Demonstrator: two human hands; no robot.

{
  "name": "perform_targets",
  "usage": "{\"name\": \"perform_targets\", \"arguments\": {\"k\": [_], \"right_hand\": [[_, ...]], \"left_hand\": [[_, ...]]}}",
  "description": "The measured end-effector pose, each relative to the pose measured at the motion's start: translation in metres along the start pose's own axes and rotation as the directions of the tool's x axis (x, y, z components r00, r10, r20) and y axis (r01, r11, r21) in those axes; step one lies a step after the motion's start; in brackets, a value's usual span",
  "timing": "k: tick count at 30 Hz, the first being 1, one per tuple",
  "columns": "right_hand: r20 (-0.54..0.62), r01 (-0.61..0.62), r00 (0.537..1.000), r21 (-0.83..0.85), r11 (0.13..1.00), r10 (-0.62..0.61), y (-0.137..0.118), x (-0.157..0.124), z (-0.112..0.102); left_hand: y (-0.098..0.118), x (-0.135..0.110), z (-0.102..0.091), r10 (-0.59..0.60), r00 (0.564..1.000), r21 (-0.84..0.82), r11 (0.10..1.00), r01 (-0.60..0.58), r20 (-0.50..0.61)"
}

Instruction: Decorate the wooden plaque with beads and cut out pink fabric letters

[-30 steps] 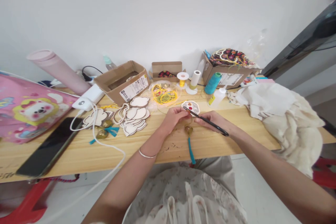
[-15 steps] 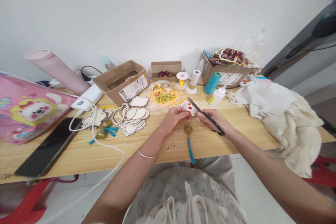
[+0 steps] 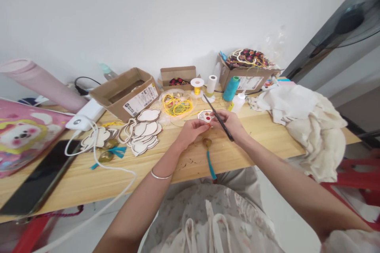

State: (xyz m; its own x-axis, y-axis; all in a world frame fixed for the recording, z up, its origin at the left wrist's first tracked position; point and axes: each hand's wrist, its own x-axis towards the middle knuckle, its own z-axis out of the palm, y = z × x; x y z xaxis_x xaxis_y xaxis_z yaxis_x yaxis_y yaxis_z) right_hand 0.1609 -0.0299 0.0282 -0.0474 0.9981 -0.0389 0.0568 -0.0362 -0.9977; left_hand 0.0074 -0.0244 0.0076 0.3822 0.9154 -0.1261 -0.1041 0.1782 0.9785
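Note:
My left hand [image 3: 194, 131] is closed in a pinch at the lower edge of a small white decorated pendant [image 3: 204, 116] with red spots. A bit of orange-red shows at these fingertips; the exact grip is partly hidden. Below the pinch lies a brass-coloured bell [image 3: 207, 142] with a blue tassel [image 3: 210, 165] reaching towards the table's front edge. My right hand [image 3: 233, 125] is wrapped round dark scissors [image 3: 222, 122], their blades pointing up and away to the left. Its fingertips meet the left ones beside the pendant.
White cloud-shaped pieces [image 3: 145, 138], bells with blue tassels [image 3: 107, 155] and a phone [image 3: 38, 178] lie left. Behind are yellow cord [image 3: 178, 104], teal thread [image 3: 231, 89], a glue bottle [image 3: 238, 102] and cardboard boxes [image 3: 127, 97]. Pale cloth [image 3: 308, 126] is heaped right.
The whole view has shifted, so the table things sit further left. My right hand has turned the scissors more edge-on and come closer to my left fingertips. The left pinch stays.

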Motion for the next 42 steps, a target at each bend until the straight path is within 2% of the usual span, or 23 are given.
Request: {"name": "perform_targets", "arguments": {"k": [5, 9, 14, 18, 20, 27, 42], "right_hand": [[-0.051, -0.022, 0.998, 0.054, 0.998, 0.025, 0.005, -0.003, 0.005], [-0.041, -0.027, 0.999, -0.031, 0.999, 0.026, 0.006, -0.004, 0.001], [0.159, -0.045, 0.983, -0.279, 0.959, 0.093, 0.002, -0.015, -0.017], [0.31, -0.052, 0.936, -0.348, 0.936, 0.168, -0.011, -0.027, -0.02], [0.339, -0.053, 0.921, -0.384, 0.922, 0.194, -0.018, -0.031, -0.017], [0.325, -0.096, 0.915, -0.398, 0.913, 0.238, -0.02, -0.029, -0.01], [0.298, -0.105, 0.926, -0.389, 0.915, 0.233, -0.015, -0.026, -0.011]], "left_hand": [[-0.004, -0.001, 0.002, 0.021, 1.0, -0.029, 0.999, -0.021, 0.008], [-0.006, -0.001, 0.002, 0.029, 0.999, -0.087, 0.996, -0.032, -0.035], [-0.001, -0.001, 0.0, 0.048, 0.995, -0.229, 0.971, -0.068, -0.088], [-0.001, -0.001, 0.0, 0.035, 0.996, -0.265, 0.962, -0.057, -0.085], [-0.001, -0.001, 0.0, 0.036, 0.996, -0.27, 0.961, -0.056, -0.079], [-0.001, -0.001, -0.001, 0.025, 0.997, -0.27, 0.962, -0.046, -0.079], [0.0, -0.001, 0.001, 0.002, 0.998, -0.256, 0.966, -0.018, -0.064]]}}
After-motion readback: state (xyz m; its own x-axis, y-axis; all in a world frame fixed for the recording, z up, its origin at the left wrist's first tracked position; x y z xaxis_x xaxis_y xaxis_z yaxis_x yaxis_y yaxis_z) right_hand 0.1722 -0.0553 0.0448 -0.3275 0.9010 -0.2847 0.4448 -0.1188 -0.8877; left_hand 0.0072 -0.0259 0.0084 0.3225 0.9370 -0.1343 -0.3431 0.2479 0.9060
